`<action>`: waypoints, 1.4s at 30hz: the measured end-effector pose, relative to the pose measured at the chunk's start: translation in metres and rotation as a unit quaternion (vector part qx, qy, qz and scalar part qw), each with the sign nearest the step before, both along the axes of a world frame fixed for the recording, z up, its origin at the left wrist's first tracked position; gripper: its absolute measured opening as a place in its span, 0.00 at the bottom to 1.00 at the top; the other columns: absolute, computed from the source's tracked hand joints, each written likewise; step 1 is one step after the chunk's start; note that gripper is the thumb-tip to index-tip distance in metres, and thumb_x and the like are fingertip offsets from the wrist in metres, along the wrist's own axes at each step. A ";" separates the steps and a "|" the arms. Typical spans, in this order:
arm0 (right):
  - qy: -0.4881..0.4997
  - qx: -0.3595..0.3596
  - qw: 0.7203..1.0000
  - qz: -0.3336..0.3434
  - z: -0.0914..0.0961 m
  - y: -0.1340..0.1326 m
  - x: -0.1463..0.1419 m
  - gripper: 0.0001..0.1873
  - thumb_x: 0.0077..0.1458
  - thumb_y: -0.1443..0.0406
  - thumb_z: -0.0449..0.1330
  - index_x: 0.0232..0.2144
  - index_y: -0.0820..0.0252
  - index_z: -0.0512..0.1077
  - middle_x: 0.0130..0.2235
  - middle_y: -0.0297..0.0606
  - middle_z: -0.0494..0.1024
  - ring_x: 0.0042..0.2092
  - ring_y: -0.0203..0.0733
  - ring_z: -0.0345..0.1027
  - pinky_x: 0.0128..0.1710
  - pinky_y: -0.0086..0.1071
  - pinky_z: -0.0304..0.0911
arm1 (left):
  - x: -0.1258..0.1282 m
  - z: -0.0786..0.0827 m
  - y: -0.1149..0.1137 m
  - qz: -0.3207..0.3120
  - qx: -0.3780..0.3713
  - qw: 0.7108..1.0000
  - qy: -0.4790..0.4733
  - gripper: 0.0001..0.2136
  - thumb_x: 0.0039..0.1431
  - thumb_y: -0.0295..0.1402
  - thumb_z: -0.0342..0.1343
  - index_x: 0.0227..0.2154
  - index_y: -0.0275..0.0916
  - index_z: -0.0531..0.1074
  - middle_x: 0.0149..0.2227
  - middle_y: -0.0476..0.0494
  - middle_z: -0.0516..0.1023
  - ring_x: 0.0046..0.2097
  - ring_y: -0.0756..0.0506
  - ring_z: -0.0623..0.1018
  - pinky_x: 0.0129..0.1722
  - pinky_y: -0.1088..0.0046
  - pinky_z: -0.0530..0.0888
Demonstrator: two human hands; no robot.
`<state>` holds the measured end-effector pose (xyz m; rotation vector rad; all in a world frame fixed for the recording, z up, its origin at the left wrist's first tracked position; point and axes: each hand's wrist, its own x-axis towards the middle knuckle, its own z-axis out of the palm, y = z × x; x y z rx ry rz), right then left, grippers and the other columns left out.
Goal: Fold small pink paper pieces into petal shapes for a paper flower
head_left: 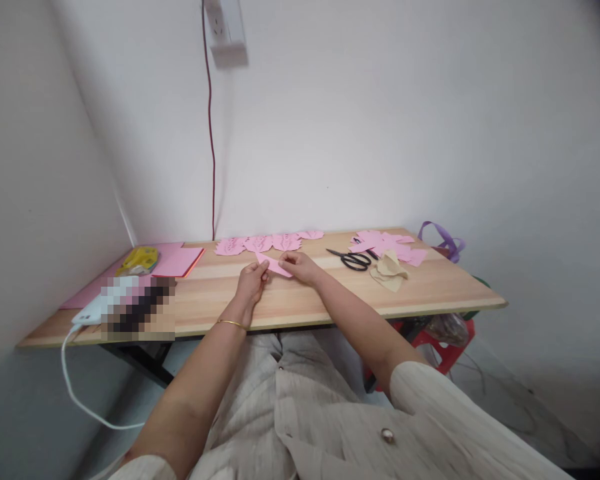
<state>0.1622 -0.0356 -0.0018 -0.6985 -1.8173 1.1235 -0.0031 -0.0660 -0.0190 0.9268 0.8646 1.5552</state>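
Both of my hands hold a folded pink paper piece [274,265] just above the wooden table [300,300]. My left hand [251,280] pinches its left end, fingers closed. My right hand [300,265] pinches its right end, fingers closed on it. A gold bangle sits on my left wrist. Behind my hands, a row of cut pink paper shapes [267,243] lies along the table's far edge.
Black scissors [353,259] lie right of my hands, beside a beige crumpled paper [390,271] and a pile of pink scraps [387,243]. Pink sheets [179,261] and a yellow tape dispenser [139,260] sit at left. A red stool [445,343] stands under the table.
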 end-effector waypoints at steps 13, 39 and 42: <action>0.036 -0.054 0.998 0.015 0.001 0.000 0.001 0.18 0.46 0.53 0.63 0.27 0.62 0.67 0.23 0.29 0.65 0.25 0.31 0.54 0.26 0.26 0.50 | -0.002 0.002 -0.003 -0.056 -0.008 0.998 0.013 0.13 0.38 0.34 0.68 0.21 0.33 0.70 0.18 0.51 0.67 0.22 0.55 0.64 0.24 0.77 0.63; 0.002 0.118 0.992 -0.040 0.002 0.005 0.000 0.11 0.50 0.57 0.61 0.29 0.60 0.73 0.33 0.37 0.72 0.39 0.39 0.64 0.45 0.35 0.58 | -0.009 0.008 -0.006 -0.136 -0.127 0.978 -0.096 0.07 0.47 0.26 0.63 0.30 0.32 0.71 0.26 0.44 0.76 0.22 0.55 0.71 0.23 0.81 0.70; -0.004 0.182 0.981 -0.071 0.003 0.005 0.002 0.10 0.50 0.59 0.61 0.33 0.58 0.74 0.41 0.41 0.72 0.47 0.43 0.63 0.52 0.38 0.54 | -0.007 0.008 -0.006 -0.109 -0.092 0.986 -0.083 0.13 0.41 0.25 0.66 0.31 0.34 0.70 0.27 0.47 0.76 0.24 0.54 0.72 0.24 0.80 0.70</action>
